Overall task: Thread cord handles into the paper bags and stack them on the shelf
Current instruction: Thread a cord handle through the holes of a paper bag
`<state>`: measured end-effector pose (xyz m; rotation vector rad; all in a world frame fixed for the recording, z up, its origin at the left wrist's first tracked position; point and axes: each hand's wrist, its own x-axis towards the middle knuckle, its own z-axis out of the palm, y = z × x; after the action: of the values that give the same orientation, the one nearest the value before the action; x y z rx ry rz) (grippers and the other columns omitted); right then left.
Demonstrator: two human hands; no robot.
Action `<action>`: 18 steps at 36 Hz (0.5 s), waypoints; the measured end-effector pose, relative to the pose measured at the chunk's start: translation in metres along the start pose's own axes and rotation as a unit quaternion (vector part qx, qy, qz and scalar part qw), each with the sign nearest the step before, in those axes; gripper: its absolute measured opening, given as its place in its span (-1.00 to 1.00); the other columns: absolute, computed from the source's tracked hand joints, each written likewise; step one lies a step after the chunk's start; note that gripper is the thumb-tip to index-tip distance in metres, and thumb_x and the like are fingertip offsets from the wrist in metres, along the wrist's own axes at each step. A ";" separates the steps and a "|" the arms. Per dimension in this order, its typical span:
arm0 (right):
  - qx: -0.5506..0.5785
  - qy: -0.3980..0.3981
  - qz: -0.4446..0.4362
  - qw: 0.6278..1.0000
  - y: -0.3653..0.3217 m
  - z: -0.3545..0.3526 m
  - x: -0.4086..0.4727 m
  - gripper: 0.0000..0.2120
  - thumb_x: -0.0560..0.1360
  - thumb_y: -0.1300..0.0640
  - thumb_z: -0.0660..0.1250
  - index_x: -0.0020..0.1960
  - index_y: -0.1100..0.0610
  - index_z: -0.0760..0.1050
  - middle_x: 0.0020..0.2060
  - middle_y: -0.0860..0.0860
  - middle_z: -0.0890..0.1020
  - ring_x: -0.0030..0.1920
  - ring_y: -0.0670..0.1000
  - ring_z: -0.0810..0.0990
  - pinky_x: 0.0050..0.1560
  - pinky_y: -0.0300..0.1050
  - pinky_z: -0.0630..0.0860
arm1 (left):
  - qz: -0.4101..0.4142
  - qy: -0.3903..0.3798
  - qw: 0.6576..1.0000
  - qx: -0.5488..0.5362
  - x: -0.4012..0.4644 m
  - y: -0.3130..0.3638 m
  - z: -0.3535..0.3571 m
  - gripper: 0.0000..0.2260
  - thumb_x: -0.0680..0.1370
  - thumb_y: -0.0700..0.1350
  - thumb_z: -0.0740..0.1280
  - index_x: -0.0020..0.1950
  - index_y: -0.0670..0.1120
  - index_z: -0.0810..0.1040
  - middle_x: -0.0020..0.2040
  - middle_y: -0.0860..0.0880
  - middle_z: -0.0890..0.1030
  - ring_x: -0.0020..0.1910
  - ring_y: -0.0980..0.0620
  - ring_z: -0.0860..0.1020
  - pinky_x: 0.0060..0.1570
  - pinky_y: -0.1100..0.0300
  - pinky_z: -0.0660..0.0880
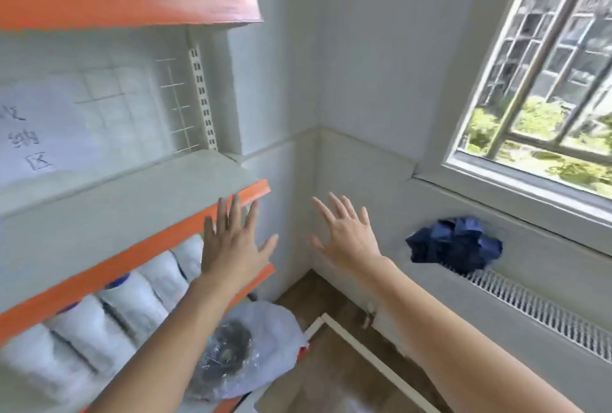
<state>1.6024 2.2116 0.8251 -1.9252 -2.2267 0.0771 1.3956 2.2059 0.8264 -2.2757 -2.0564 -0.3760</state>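
Note:
A grey shelf board (109,213) with an orange front edge runs from the left toward the room corner. My left hand (233,243) is raised in front of that orange edge near the shelf's right end, fingers straight and spread, holding nothing. My right hand (344,233) hovers to the right of it before the white wall corner, fingers also spread and empty. No paper bag or cord handle is in view.
An upper orange-edged shelf (132,8) carries yellow-green items. White rolls (132,303) fill the shelf below. A clear plastic bag (251,346) with dark contents sits lower down. A crumpled blue cloth (455,243) lies on the radiator (536,310) under the window (546,64).

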 end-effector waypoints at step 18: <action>-0.001 0.037 0.381 0.924 0.315 -0.035 -0.381 -0.37 0.59 -0.24 0.10 0.57 -0.11 -0.03 0.56 0.02 0.06 0.56 0.10 -0.01 0.49 0.27 0.08 | 0.407 -0.145 0.902 0.027 -0.160 0.432 0.087 -0.34 0.61 0.30 -0.06 0.59 0.05 -0.20 0.59 -0.10 -0.23 0.56 -0.14 -0.27 0.51 -0.16 -0.11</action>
<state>1.9671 1.8812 0.7634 -2.6149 -1.3067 0.1077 1.8204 2.0183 0.7610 -2.9955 -0.9684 0.0813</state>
